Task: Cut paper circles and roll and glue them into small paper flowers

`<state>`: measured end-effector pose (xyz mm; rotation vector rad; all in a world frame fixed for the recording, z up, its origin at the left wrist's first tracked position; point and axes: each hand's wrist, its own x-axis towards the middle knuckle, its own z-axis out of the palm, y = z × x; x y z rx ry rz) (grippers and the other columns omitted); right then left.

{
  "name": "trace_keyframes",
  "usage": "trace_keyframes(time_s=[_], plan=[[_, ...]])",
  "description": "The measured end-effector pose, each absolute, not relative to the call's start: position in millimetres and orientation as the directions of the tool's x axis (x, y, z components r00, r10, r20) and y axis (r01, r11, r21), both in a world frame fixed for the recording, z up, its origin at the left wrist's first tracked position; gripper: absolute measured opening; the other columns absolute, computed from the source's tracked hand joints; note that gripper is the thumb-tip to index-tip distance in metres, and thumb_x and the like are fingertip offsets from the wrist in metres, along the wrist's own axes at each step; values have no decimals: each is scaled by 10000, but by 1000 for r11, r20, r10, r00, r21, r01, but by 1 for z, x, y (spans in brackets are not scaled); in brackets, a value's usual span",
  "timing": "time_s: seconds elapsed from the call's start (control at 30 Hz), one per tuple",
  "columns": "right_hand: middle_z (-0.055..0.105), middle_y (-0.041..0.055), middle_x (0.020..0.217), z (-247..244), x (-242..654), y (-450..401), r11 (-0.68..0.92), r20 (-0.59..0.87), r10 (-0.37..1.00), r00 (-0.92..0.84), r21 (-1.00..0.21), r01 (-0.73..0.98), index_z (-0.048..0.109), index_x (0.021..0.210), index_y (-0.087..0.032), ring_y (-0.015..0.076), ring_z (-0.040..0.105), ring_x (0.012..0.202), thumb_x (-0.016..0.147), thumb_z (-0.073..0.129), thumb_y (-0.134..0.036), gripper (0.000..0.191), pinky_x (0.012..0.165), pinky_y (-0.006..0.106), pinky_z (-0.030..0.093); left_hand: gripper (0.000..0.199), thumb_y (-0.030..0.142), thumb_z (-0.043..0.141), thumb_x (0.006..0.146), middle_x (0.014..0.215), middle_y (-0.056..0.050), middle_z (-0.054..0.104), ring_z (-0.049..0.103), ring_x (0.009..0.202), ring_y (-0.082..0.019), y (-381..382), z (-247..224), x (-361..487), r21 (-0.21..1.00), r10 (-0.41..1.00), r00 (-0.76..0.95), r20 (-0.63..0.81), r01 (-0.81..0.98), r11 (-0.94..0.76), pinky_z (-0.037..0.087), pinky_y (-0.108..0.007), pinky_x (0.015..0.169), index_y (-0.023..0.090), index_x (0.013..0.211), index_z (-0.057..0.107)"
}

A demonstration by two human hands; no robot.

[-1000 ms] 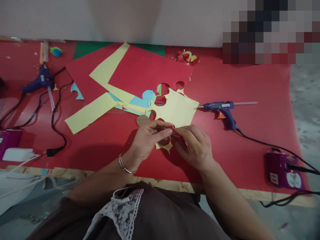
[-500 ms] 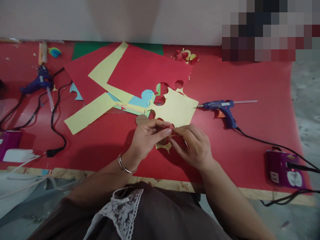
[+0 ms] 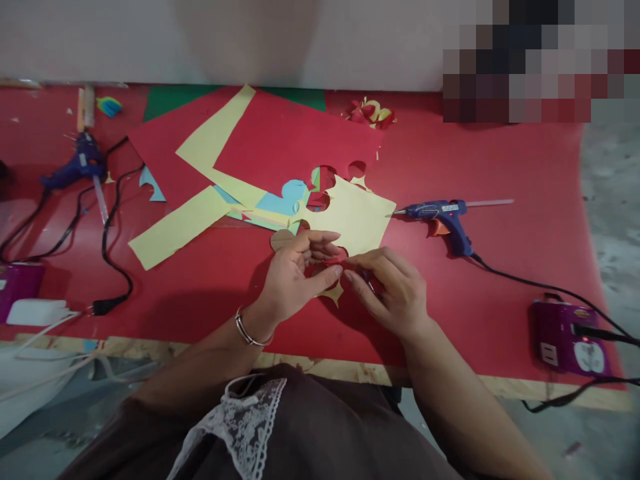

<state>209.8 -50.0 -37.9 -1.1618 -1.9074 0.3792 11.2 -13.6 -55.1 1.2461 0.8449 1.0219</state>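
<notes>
My left hand (image 3: 300,275) has its thumb and fingers around a small red paper piece (image 3: 334,259), near the table's front middle. Close on its right is my right hand (image 3: 393,290), its thumb and forefinger bent together at the edge of the red piece. A thin metallic tool (image 3: 369,283), mostly hidden, shows under the right fingers. Beyond both hands lies a yellow paper sheet (image 3: 357,217) with rounded cut-outs. A brown disc (image 3: 283,241) rests just behind my left hand.
A blue glue gun (image 3: 443,217) lies at the right, wired towards a purple box (image 3: 570,339). Another glue gun (image 3: 83,162) is at the left among black cables. Red card (image 3: 290,140), yellow strips (image 3: 183,227) and paper scraps (image 3: 373,112) lie further back.
My left fingers have lifted and spread a little, and more of the red piece shows. The right thumb and fingertips have drawn slightly away from the left hand.
</notes>
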Motion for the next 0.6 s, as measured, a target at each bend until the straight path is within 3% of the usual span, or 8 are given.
trace_keyframes(time_s=[0.27, 0.6], plan=[[771, 70, 883, -41, 210, -50, 530, 521, 827, -210, -601, 599, 699, 1044, -200, 184, 704, 751, 995, 670, -125, 93, 655, 319, 565, 469, 169, 793, 885, 1097, -57, 745, 721, 964, -134, -16, -53, 12, 995, 947, 308, 95, -37, -88, 614, -253, 880, 221, 1331, 656], [740, 52, 806, -40, 209, -50, 494, 507, 840, -193, -567, 660, 700, 993, -214, 176, 671, 688, 994, 646, -159, 77, 609, 306, 517, 382, 283, 777, 954, 1084, -76, 765, 727, 987, -165, -20, -45, 12, 997, 940, 335, 66, 7, -73, 605, -291, 904, 213, 1309, 655]])
